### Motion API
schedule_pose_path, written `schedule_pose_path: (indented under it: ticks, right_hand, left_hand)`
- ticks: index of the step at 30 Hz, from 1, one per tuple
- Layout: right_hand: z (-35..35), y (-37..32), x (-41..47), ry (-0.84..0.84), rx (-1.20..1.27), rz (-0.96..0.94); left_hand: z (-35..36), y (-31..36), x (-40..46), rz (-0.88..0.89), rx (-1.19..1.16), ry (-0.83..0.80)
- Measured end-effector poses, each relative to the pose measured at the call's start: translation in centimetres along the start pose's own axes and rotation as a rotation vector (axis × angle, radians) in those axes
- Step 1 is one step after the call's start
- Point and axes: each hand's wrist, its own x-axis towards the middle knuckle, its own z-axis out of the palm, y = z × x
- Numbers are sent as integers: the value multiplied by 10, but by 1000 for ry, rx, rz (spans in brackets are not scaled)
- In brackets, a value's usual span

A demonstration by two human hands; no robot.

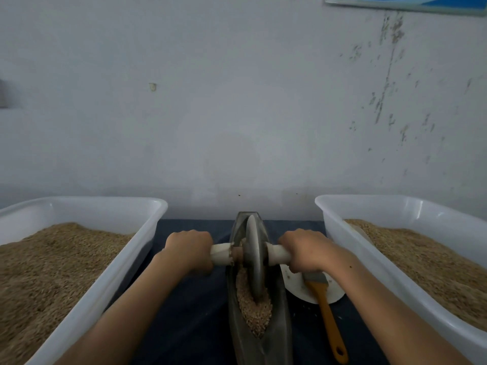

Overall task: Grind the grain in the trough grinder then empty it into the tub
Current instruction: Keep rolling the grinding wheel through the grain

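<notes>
Plainly, the risk lies in the grain heaped in the near half of the trough: if the wheel is rolled hard toward 6 o'clock, kernels may be pushed over the low pointed end onto the dark cloth. A tilted axle could let the disc ride up the trough wall. The left hand and right hand are clamped on the pale handles either side of the thin grey metal disc. The trough is boat-shaped, dull metal, set centrally. At 4 o'clock lie a brush and white plate; translucent plastic tubs of granular husk stand at 9 and 3.
</notes>
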Motion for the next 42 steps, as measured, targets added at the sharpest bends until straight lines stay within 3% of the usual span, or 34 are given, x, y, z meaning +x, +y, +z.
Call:
schedule_pose_path:
  ticks: [3, 7, 13, 18, 22, 27, 30, 33, 39, 42]
  right_hand:
    - [-4, 3, -3, -144, 78, -7]
    - [-4, 3, -1, -148, 90, -8]
    - [8, -1, 8, 141, 14, 35]
    - [20, -2, 9, 351, 58, 40]
    - [12, -1, 8, 219, 23, 36]
    - [-3, 0, 1, -84, 39, -15]
    - [-6, 1, -2, -164, 84, -11]
    - [-4, 0, -1, -140, 73, 3]
    - [8, -5, 8, 154, -2, 73]
    - [14, -5, 9, 248, 44, 68]
  left_hand:
    - [-4, 0, -2, 8, 4, -118]
    - [-6, -1, 0, 9, -19, -135]
    - [5, 4, 4, 12, -30, 248]
    - [8, 6, 6, -2, -22, 320]
    - [6, 4, 6, 24, 13, 229]
    - [-5, 0, 0, 42, -18, -98]
    - [-8, 0, 2, 55, -33, -147]
    - [-7, 1, 2, 38, -19, -78]
    - [6, 7, 4, 27, -59, 322]
    - [7, 9, 4, 20, -61, 370]
